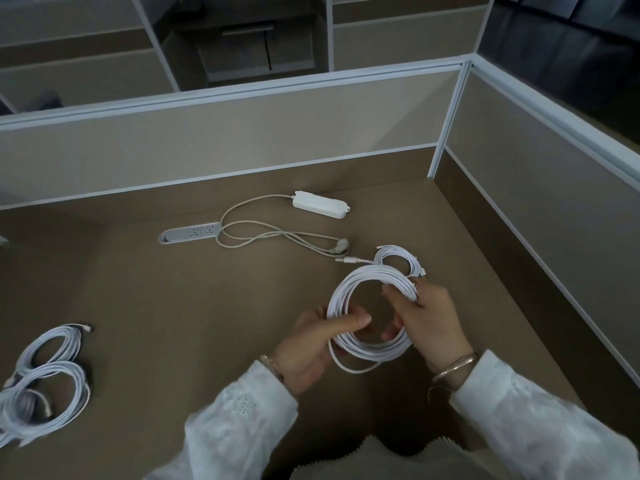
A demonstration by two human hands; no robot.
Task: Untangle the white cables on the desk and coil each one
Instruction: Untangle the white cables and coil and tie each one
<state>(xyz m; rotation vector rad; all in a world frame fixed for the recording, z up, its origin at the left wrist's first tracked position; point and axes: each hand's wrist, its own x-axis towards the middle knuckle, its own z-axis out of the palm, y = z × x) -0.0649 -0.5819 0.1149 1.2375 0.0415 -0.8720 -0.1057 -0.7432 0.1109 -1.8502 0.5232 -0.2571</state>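
- Coil [349,289]: thin white round cable wound into a multi-turn ring, held just above the brown matte desk [173,306], right of centre, near side.
- Ring is slightly oval, long axis running near-left to far-right; its opening faces up toward the camera.
- One loose strand sags out of the ring's near edge in a shallow arc.
- Left hand [311,351]: grips the ring's left-near side, thumb lying across the top of the strands, fingers curled underneath.
- Right hand [426,323]: fingers curled round the bundle at the ring's right-far side, pinching the turns together.
- Both wrists wear metal bangles; sleeves are white, textured fabric.
- Second coil [398,259]: smaller white ring flat on the desk just beyond the right hand, a plug end pointing left.
- Two more coils [45,386] lie flat at the near-left edge, overlapping each other.
- Power strip [320,204]: white plastic block at the far side, long axis left-right, its off-white cord looping loosely to the left and back.
- Socket panel [190,232]: grey oblong, set flush in the desk, left of the cord loops.
- Beige partition panels with pale frames wall the far and right sides.
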